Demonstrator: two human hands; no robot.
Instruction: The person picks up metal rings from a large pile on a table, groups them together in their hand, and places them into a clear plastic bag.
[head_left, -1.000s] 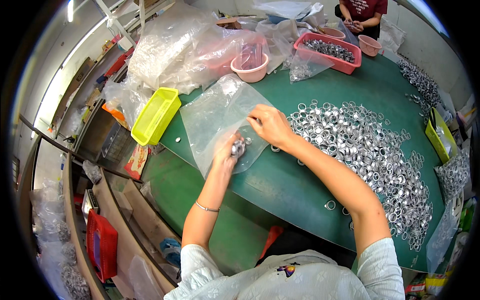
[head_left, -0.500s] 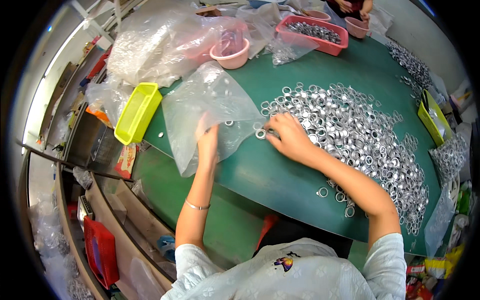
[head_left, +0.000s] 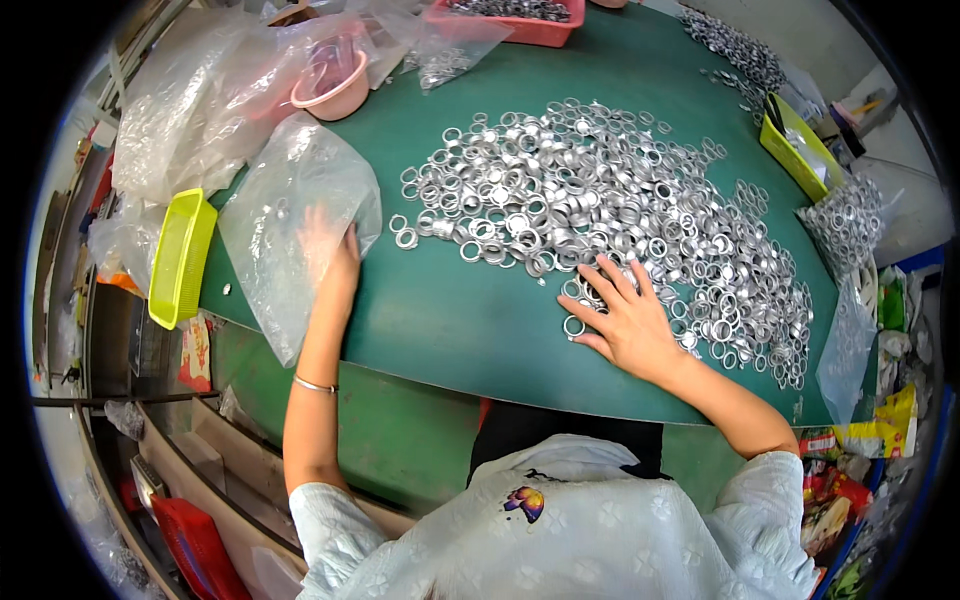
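Note:
My left hand (head_left: 335,255) reaches into or under a clear plastic bag (head_left: 270,290); which of the two, I cannot tell. Through the film its fingers look stretched out and apart. A few small pieces show dimly in the bag. My right hand (head_left: 637,328) lies with spread fingers on the near edge of a wide heap of silver metal rings (head_left: 600,190), fingertips touching the rings. One ring (head_left: 573,325) lies beside its thumb. Two loose rings (head_left: 404,238) sit between the bag and the heap.
The rings lie on a green table (head_left: 440,310). A yellow-green basket (head_left: 180,260) stands left of the bag, with a pink bowl (head_left: 335,95) and large plastic bags (head_left: 190,120) behind. Another yellow-green basket (head_left: 795,150) and a bag of rings (head_left: 845,225) edge the right side.
My right hand has moved right, from the heap's left end to its near edge, and its fingers have spread. My left hand's fingers are stretched out under the film. The view has shifted.

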